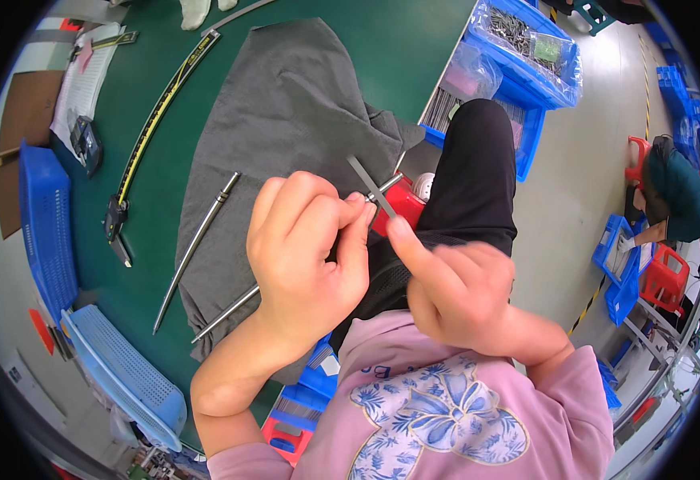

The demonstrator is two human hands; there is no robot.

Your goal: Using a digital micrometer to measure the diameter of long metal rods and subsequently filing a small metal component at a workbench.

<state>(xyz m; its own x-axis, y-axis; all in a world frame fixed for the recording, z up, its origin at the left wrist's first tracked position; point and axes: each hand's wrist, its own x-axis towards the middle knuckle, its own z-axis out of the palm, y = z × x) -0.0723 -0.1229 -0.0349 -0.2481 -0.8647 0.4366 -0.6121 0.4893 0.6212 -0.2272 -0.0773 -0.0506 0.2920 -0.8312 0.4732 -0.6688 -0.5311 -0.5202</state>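
My left hand (306, 240) is closed in a pinch around a thin metal rod (234, 310). The rod's tip shows beyond my fingertips, while its other end slants down to the near left over a grey cloth (286, 104). A narrow flat metal strip (372, 186), file-like in shape, is gripped in my right hand (462, 292), which is slightly blurred. The strip crosses the rod close to its tip, and the index finger lies along the strip's near end. To the left, a second metal rod (198, 248) with a stepped upper end rests partly on the cloth.
On the green table (158, 48) lies a long caliper (118, 216). Blue baskets (46, 224) line the left edge. Blue bins (530, 132) with bagged metal parts stand at the right. A red object (398, 204) is beyond my hands. A co-worker (674, 192) sits far right.
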